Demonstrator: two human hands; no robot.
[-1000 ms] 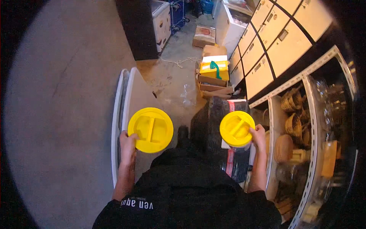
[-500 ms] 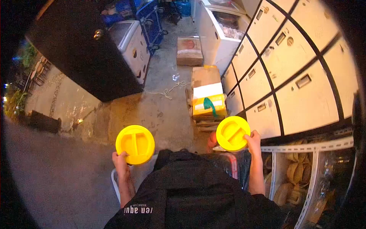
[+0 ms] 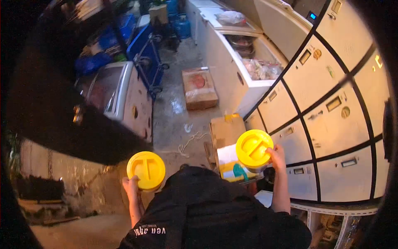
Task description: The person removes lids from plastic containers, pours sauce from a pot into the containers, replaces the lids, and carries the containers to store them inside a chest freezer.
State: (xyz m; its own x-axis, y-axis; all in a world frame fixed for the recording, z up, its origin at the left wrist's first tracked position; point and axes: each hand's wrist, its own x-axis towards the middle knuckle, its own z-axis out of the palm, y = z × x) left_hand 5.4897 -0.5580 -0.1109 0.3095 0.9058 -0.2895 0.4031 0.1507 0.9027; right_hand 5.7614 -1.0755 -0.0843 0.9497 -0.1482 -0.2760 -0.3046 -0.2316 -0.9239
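Near the left of my body, my left hand (image 3: 132, 183) is closed on the rim side of a round yellow lid (image 3: 146, 171), which has a raised bar across its recessed top. What lies under this lid is mostly hidden. My right hand (image 3: 277, 157) grips a matching yellow-lidded container (image 3: 253, 148) by its right edge. A sliver of greyish body shows below that lid. Both are held level at about waist height, well apart, in front of my dark shirt.
A chest freezer (image 3: 248, 54) stands open ahead on the right, with bags inside. Pale lockers (image 3: 336, 141) line the right. Cardboard boxes (image 3: 200, 89) and a taped box (image 3: 226, 128) sit on the floor near a loose rope (image 3: 182, 149). A dark door (image 3: 78, 99) and glass-topped freezer (image 3: 137, 99) border the left.
My view has moved forward through the doorway. The boxes, lockers and open freezer are closer, and the shelf at lower right has slid down. Both hands keep their holds.
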